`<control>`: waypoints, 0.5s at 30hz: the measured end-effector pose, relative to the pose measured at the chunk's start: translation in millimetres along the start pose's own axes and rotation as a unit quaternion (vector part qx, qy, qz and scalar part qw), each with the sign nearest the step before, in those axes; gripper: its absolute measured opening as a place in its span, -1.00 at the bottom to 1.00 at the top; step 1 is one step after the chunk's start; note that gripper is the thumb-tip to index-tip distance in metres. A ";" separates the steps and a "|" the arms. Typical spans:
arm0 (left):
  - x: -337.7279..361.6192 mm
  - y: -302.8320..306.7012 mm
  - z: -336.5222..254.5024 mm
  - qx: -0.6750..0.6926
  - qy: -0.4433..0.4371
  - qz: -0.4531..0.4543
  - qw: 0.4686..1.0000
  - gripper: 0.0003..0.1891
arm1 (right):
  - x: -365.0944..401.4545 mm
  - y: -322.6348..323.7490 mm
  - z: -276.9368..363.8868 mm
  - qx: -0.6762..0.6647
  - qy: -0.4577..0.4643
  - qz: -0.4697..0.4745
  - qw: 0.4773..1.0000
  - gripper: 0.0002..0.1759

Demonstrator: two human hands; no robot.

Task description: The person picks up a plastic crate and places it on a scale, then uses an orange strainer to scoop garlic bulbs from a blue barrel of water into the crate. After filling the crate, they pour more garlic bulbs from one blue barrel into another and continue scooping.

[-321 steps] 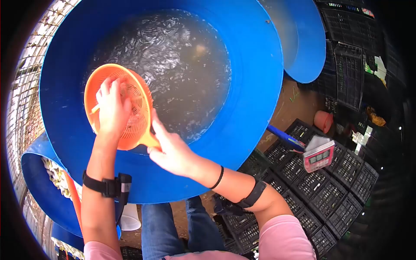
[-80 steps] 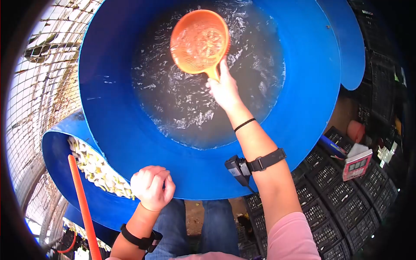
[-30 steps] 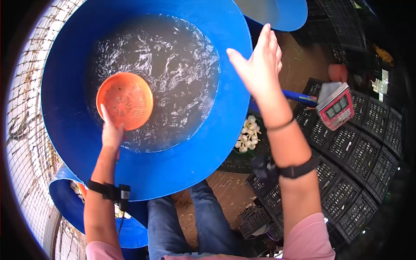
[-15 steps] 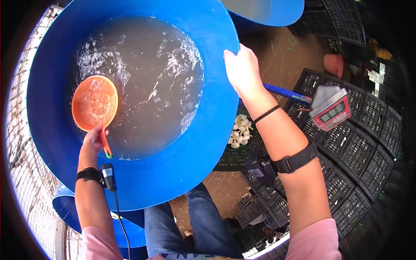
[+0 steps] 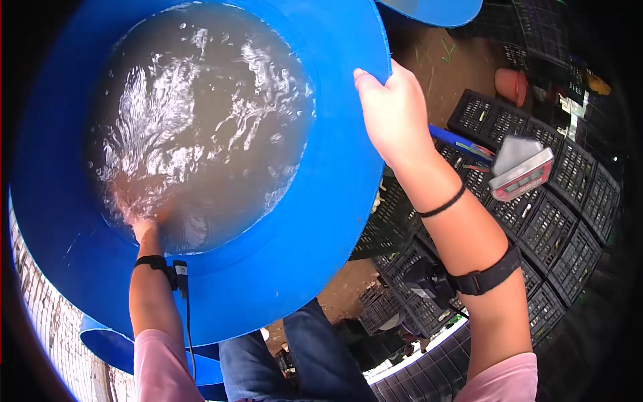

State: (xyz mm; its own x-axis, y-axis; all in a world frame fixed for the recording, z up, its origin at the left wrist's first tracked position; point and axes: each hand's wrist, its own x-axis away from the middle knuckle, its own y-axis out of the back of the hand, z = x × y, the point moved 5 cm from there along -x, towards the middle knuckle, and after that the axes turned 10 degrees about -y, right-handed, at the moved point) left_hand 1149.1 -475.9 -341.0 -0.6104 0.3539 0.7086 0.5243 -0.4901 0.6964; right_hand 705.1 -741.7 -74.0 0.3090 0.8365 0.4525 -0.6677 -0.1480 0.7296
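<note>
My left hand [image 5: 142, 221] is wrist-deep in the murky water [image 5: 207, 127] of a large blue tub [image 5: 335, 167]. It is closed on the handle of an orange strainer [image 5: 127, 191], which shows only as a faint orange tint beneath the ripples. The strainer's bowl is mostly hidden under the surface. At the tub's right side, my right hand [image 5: 396, 114] grips the rim, thumb on the inside and fingers over the outer edge.
Black plastic crates [image 5: 549, 221] cover the ground at the right. A scale with a red display [image 5: 522, 175] stands on a blue post [image 5: 462, 142] near my right forearm. Behind are a reddish bucket [image 5: 511, 86] and another blue tub [image 5: 439, 10].
My left hand has lowered the strainer from above the water to under it, stirring up ripples. My right hand stays on the rim. The view has shifted slightly.
</note>
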 end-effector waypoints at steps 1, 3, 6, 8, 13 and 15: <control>-3.6 -7.9 -0.5 -0.040 -0.001 0.016 0.999 -0.38 | 2.4 0.4 3.3 -0.018 -0.011 0.007 1.000 -0.79; -11.3 -21.5 -1.5 -0.106 -0.006 0.045 0.993 -0.39 | 3.1 -1.4 2.8 -0.034 -0.024 0.015 0.999 -0.79; -15.3 -37.5 -9.7 -0.180 -0.026 0.085 0.980 -0.41 | 3.2 -3.0 1.7 -0.047 -0.004 0.021 0.999 -0.78; -12.0 -45.7 -19.3 -0.217 -0.045 0.109 0.969 -0.42 | 3.4 -4.0 2.9 -0.060 -0.004 0.025 0.998 -0.78; 1.7 -67.0 -70.6 -0.296 -0.134 0.136 0.936 -0.44 | 1.4 -3.7 2.1 -0.065 -0.019 0.039 0.997 -0.77; 12.3 -78.6 -107.3 -0.316 -0.188 0.129 0.921 -0.45 | 1.2 -3.6 -0.5 -0.068 -0.024 0.034 0.997 -0.77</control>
State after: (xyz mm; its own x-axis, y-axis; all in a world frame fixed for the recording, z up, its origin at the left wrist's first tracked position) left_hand 1036.6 -518.5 -399.3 -0.2019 0.3530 0.9136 0.1005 -0.9204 0.3778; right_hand 707.5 -739.8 -76.4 0.2898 0.8005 0.5246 -0.7730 -0.1274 0.6215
